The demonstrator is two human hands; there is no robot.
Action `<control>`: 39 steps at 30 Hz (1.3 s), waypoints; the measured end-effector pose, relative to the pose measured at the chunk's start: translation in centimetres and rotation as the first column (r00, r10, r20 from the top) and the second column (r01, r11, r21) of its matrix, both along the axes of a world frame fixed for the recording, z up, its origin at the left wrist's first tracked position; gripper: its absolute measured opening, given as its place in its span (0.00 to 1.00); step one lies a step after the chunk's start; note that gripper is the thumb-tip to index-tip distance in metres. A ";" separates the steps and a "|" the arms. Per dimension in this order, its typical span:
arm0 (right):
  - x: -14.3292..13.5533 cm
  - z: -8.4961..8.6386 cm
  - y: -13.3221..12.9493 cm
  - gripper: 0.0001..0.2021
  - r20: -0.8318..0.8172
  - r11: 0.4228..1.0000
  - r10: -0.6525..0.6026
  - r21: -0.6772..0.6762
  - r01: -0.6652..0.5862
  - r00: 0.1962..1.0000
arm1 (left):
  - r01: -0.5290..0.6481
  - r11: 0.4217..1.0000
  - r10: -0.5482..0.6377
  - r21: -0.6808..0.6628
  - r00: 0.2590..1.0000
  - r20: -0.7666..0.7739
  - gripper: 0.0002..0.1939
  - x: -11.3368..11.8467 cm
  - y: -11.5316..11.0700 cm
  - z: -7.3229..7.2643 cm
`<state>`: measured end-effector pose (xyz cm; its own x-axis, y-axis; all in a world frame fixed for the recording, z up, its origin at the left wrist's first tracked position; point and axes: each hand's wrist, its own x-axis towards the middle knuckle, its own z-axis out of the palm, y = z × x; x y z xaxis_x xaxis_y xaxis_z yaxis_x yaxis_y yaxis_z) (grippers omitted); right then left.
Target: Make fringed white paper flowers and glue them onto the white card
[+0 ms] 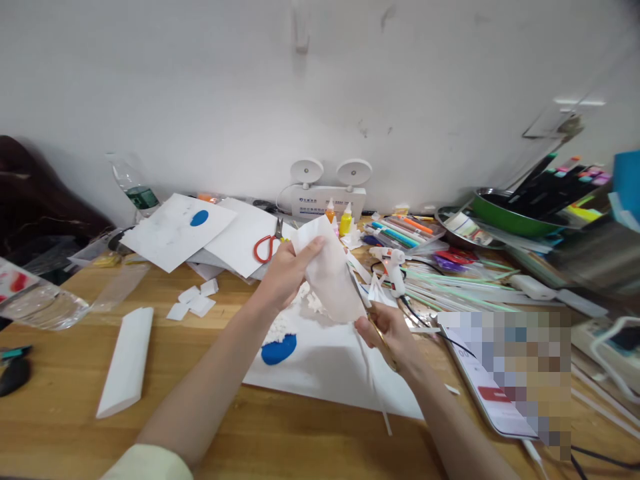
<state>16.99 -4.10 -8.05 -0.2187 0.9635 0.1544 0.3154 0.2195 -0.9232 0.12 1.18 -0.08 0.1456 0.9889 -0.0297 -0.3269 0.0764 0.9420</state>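
Note:
My left hand (pixel 293 267) pinches a sheet of white paper (pixel 327 277) by its upper left side, holding it up above the table. My right hand (pixel 393 330) grips gold-handled scissors (pixel 383 340), their blade lying along the paper's right edge. A thin paper strip (pixel 377 393) hangs down beneath the scissors. Below both hands lies a larger white sheet (pixel 330 370) bearing a blue patch (pixel 279 350) with crumbly white bits (pixel 277 329) next to it. Part of that sheet is hidden by the held paper.
Red-handled scissors (pixel 265 248) rest on papers behind my left hand. A white glue gun (pixel 393 267) and green-white straws (pixel 460 290) lie to the right, near a phone (pixel 480 373). A folded white paper (pixel 127 360) and several small paper squares (pixel 200 305) are at left.

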 end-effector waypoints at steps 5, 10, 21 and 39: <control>-0.1 0.1 0.0 0.22 -0.016 1.000 0.006 0.009 -0.006 1.000 | 0.001 1.000 -0.002 -0.029 1.000 -0.028 0.20 0.2 0.0 -0.2; 0.1 -0.1 0.1 0.23 -0.067 1.000 -0.005 -0.012 0.004 0.998 | 0.065 0.997 -0.059 0.049 0.992 -0.114 0.20 -0.3 -0.2 -0.2; 0.1 0.0 0.3 0.24 -0.122 0.998 0.047 -0.044 -0.053 0.991 | 0.120 0.976 -0.025 0.182 0.892 -0.451 0.23 -1.4 -0.4 0.3; 0.0 0.3 0.2 0.27 -0.172 0.989 0.130 -0.050 -0.140 0.976 | 0.232 0.967 -0.157 0.106 0.867 -0.472 0.20 -1.4 -0.2 0.2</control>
